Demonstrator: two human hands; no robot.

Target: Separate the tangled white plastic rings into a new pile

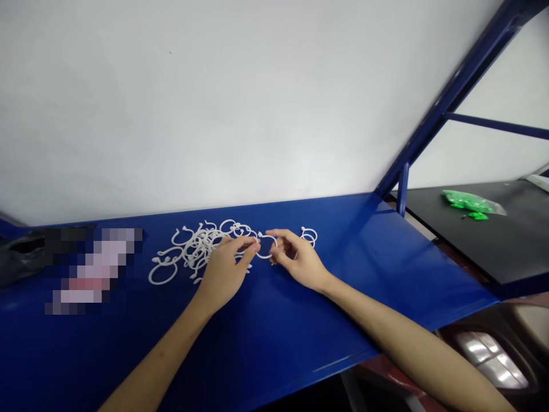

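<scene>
A heap of white plastic rings lies on the blue table near the wall. Both of my hands meet over one white ring just right of the heap. My left hand pinches its left side with thumb and fingers closed. The ring's right side is pinched by my right hand, its fingers curled. A small separate pair of white rings lies right of my right hand.
A blurred-out object lies at the table's left. A white wall rises behind. A blue metal frame slants at the right, beside a black shelf carrying a bag of green parts.
</scene>
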